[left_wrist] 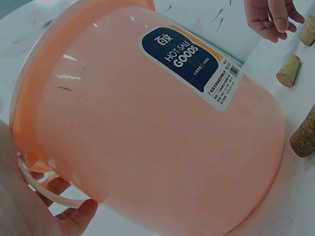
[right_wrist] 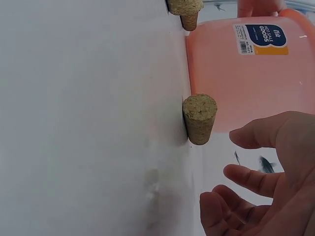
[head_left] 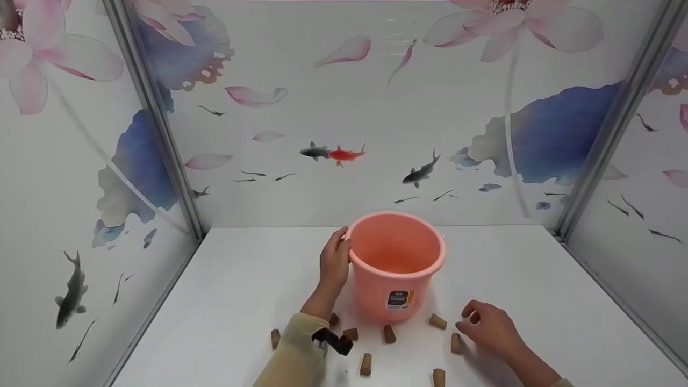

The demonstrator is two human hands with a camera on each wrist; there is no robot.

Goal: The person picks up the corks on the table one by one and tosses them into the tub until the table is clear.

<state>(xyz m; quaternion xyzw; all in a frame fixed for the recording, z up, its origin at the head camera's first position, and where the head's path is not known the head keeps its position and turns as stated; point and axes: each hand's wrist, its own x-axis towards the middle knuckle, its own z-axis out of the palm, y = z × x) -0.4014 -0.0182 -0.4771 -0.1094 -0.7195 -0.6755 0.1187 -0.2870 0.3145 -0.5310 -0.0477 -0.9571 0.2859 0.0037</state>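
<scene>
A pink plastic bucket [head_left: 395,293] with a dark label stands upright, its inside facing up towards me. My left hand [head_left: 334,260] grips it at the left side of the rim. In the left wrist view, the fingers and thumb curl around the bucket's pale handle [left_wrist: 54,195]. To the right of the bucket, my right hand [head_left: 492,328] hovers with loosely bent fingers and holds nothing. A cork [head_left: 457,344] lies just left of it, apart from the fingers; another cork [head_left: 438,321] sits closer to the bucket.
Several more corks, among them one cork [head_left: 366,364] in front and one cork [head_left: 276,338] at the left, are scattered on the white tabletop [head_left: 242,279]. Panels printed with flowers and fish, such as the back panel [head_left: 344,118], enclose the table at the back and both sides.
</scene>
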